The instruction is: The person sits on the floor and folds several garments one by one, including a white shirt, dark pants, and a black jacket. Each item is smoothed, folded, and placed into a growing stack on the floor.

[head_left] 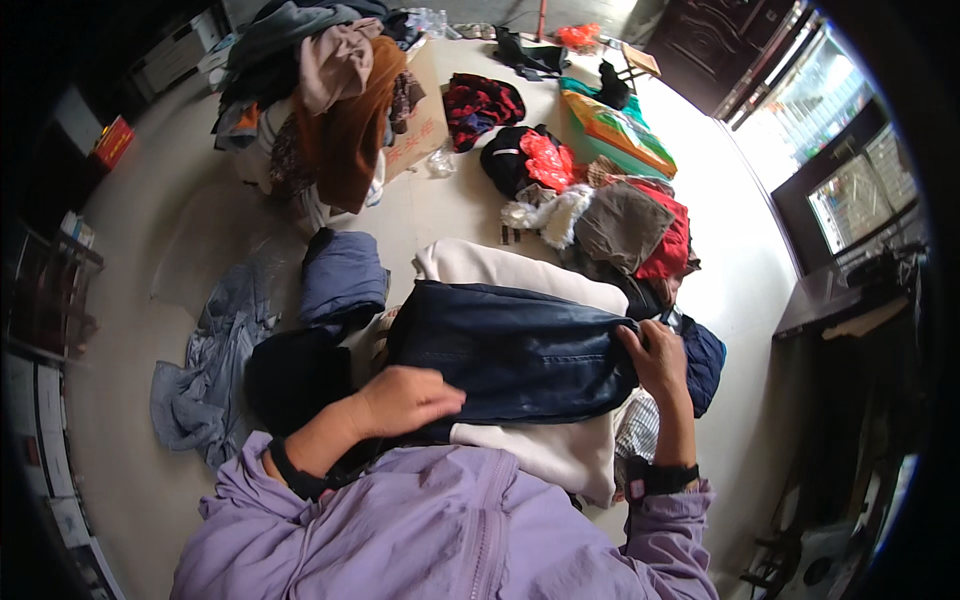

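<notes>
A folded dark navy garment with a slight sheen and a stitched seam lies across a cream-coloured cloth in front of me. My right hand pinches the garment's right end, thumb on top and fingers out of sight behind it. Over its lower left edge is my left hand, slightly blurred, fingers extended and nothing visible in them. Part of the cream cloth also shows below the garment, near my lap. A folded blue-grey padded garment and a black garment sit to the left.
Grey clothing lies on the floor at left. Clothes are heaped over a cardboard box at the far left. Ahead right are a brown folded cloth, red plastic bags and a black cat. A navy padded garment lies beyond my right hand.
</notes>
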A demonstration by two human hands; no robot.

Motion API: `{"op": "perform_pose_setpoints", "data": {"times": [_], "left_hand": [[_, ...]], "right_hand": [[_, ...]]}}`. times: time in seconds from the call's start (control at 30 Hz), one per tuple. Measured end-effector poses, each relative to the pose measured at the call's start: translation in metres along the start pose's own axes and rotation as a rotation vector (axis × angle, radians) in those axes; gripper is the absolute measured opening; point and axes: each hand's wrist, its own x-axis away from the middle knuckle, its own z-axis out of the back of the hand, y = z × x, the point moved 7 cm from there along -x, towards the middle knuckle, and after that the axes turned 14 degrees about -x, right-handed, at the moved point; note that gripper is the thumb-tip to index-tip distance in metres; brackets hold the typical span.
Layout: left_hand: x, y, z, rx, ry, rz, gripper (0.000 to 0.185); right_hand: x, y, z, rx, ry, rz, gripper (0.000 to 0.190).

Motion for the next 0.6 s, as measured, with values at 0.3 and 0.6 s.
{"op": "perform_pose_setpoints", "data": {"times": [0.3, 0.6], "left_hand": [[-0.022, -0.096, 0.038, 0.022, 0.318, 0.294, 0.039], [-0.029, -0.144, 0.02, 0.571, 0.085, 0.451, 0.008]], "right_hand": [[0.049, -0.164, -0.021, -0.257, -0.059, 0.915, 0.035], [0.086, -0.231, -0.147, -0.225, -0.602, 1.181, 0.025]]}}
